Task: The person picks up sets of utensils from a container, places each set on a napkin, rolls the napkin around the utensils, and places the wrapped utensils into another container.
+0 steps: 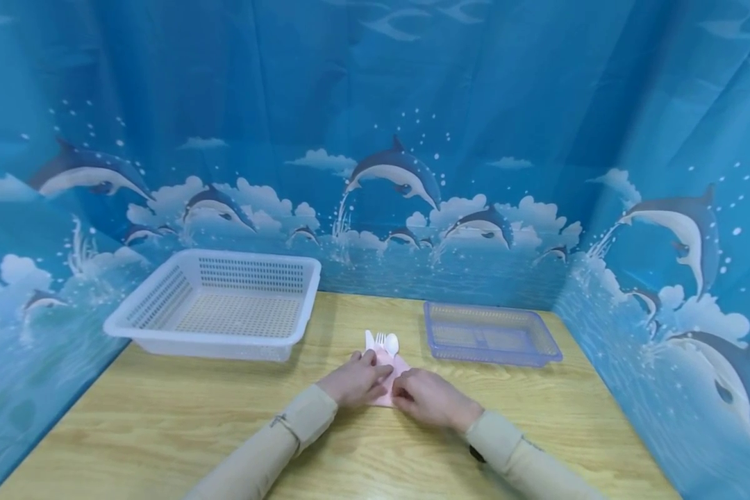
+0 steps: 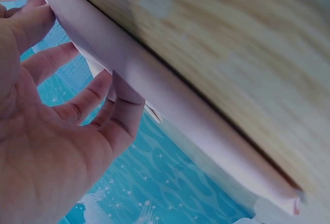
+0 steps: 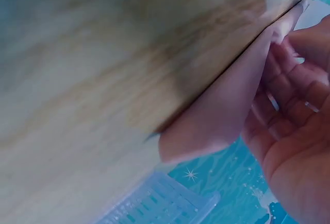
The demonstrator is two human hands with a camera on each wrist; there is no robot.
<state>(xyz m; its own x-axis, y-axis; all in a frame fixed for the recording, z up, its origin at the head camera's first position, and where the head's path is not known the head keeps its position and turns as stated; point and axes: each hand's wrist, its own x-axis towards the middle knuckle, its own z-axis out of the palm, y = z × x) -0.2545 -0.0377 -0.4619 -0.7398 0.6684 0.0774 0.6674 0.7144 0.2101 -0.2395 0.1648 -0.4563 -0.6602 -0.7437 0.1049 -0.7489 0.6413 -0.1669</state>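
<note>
A folded pink napkin (image 1: pixel 384 397) lies on the table in front of me, under both hands. Out of its far end stick a white knife (image 1: pixel 369 339), a white fork (image 1: pixel 380 339) and a white spoon (image 1: pixel 392 344), side by side; their lower parts are hidden in the napkin. My left hand (image 1: pixel 356 380) rests its spread, slightly bent fingertips on the napkin's left side, along the folded edge in the left wrist view. At the right side, my right hand (image 1: pixel 434 397) pinches the napkin's edge (image 3: pixel 221 105) between thumb and curled fingers.
A large white perforated basket (image 1: pixel 209 340) stands at the back left of the wooden table (image 1: pixel 181 410). To the back right is a smaller, shallow purple basket (image 1: pixel 494 357). Blue dolphin-printed curtains (image 1: pixel 375 90) enclose the table at the back and sides.
</note>
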